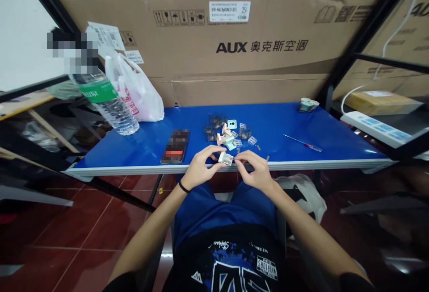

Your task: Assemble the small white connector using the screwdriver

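Note:
My left hand (200, 165) and my right hand (254, 169) meet at the near edge of the blue table (335, 127). Between their fingertips they hold a small white plastic part (225, 158). Just beyond it lies a cluster of small parts (228, 135): white and beige plastic pieces and several dark ones. A black band circles my left wrist.
A phone (176, 146) lies left of my hands. A water bottle (106, 100) and a white plastic bag (137, 91) stand at the table's left. A thin red-handled screwdriver (303, 143) lies right. Cardboard boxes (234, 37) fill the back; a power strip (378, 127) sits on a right shelf.

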Action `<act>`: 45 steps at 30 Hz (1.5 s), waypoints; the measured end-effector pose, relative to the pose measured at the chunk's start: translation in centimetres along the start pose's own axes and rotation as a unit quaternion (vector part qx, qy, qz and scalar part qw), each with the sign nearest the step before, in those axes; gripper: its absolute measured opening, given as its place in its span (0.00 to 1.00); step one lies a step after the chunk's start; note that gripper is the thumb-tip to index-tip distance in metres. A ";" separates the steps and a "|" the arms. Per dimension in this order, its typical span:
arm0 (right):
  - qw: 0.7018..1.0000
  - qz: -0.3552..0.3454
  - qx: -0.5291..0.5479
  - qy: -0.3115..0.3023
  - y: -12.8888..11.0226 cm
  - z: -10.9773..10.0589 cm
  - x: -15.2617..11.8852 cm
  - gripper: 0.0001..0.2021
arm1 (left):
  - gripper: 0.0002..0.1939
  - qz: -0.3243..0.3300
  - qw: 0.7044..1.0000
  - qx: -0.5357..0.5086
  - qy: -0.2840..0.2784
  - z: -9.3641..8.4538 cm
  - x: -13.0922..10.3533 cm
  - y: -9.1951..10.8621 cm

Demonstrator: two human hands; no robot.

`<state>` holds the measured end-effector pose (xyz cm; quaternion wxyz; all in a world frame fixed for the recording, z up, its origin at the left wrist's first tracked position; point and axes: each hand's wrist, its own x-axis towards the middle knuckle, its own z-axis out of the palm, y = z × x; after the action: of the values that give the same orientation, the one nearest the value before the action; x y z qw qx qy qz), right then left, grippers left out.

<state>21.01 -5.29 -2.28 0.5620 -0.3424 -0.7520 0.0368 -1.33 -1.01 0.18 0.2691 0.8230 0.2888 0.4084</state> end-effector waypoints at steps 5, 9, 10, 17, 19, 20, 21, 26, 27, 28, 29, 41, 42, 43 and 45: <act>1.000 -0.017 0.006 0.002 -0.1 0.0 -0.4 0.12 | 0.18 0.015 1.000 0.003 0.005 -0.1 0.0 -0.2; 1.000 -0.025 -0.006 0.012 -0.1 0.3 -0.6 0.13 | 0.18 0.021 1.000 0.004 0.007 0.0 0.0 -0.4; 1.000 -0.025 -0.008 0.015 -0.1 0.4 -0.6 0.13 | 0.18 0.021 1.000 0.004 0.007 0.0 0.0 -0.4; 0.998 -0.049 -0.049 -0.013 0.1 0.3 -0.7 0.17 | 0.18 0.013 1.000 0.001 0.011 0.0 0.0 -0.2; 0.994 -0.068 -0.084 -0.031 0.3 0.3 -0.9 0.19 | 0.18 0.011 1.000 0.003 0.010 0.0 0.0 -0.1; 0.991 -0.078 -0.103 -0.039 0.4 0.2 -1.0 0.20 | 0.18 0.010 1.000 0.003 0.009 0.0 0.0 -0.1; 0.988 -0.086 -0.118 -0.046 0.5 0.2 -1.1 0.20 | 0.18 0.010 1.000 0.003 0.007 0.0 0.0 -0.1; 0.991 -0.063 -0.096 -0.065 0.4 0.1 -1.0 0.19 | 0.19 0.006 1.000 0.003 0.004 0.0 0.0 -0.3; 0.993 -0.056 -0.083 -0.069 0.3 0.1 -0.9 0.19 | 0.19 0.006 1.000 0.002 0.004 -0.1 0.0 -0.3; 0.994 -0.049 -0.071 -0.071 0.2 0.2 -0.8 0.19 | 0.19 0.006 1.000 0.002 0.004 -0.1 0.0 -0.4; 0.994 -0.043 -0.063 -0.073 0.1 0.2 -0.7 0.19 | 0.19 0.006 1.000 0.001 0.004 -0.1 -0.1 -0.4; 0.995 0.000 -0.025 -0.094 -0.5 0.4 0.1 0.16 | 0.20 -0.003 0.999 -0.030 0.014 -0.1 -0.1 -0.9; 0.995 0.002 -0.021 -0.094 -0.5 0.4 0.2 0.16 | 0.20 -0.004 0.999 -0.036 0.016 -0.1 -0.1 -0.9; 0.995 0.003 -0.016 -0.094 -0.5 0.4 0.3 0.16 | 0.20 -0.005 0.999 -0.042 0.020 -0.1 -0.1 -0.9; 0.996 0.003 -0.007 -0.094 -0.4 0.4 0.5 0.16 | 0.20 -0.006 0.998 -0.051 0.025 -0.1 0.0 -0.8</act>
<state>20.43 -5.15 -1.86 0.4862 -0.3432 -0.8010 0.0650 -1.61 -0.45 -0.37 0.3058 0.7961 0.2795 0.4411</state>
